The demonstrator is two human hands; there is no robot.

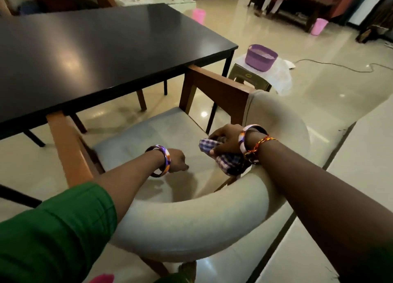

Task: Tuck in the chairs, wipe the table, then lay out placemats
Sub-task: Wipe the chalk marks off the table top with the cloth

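A person in a green sleeve [53, 229] is reaching both arms over the curved cream padded backrest [180, 229] of a wooden-armed chair with a grey seat cushion [148, 138]. The chair is standing partly pulled out, with the front ends of its brown armrests tucked just under the edge of the glossy black rectangular tabletop [95, 55].

The right hand [225, 142] is gripping a bunched purple-and-white checked cloth [223, 159], fingers curled round it, with the wrist lying against the top of the backrest on the chair's right side. The left hand [179, 162] is hovering just above the seat cushion with fingers curled in and holding nothing, close beside the cloth but not touching it. Both wrists are wearing patterned bangles, and the right one is also carrying a red-and-yellow braided thread.

Beyond the chair, a purple plastic basket [261, 57] is sitting on a small stool draped with a white cloth, near the tabletop's far right corner. Two pink plastic bins [318, 26] are standing on the shiny cream tiled floor [319, 91], and a cable is trailing across the tiles. A dark wooden bench is standing at the far wall.
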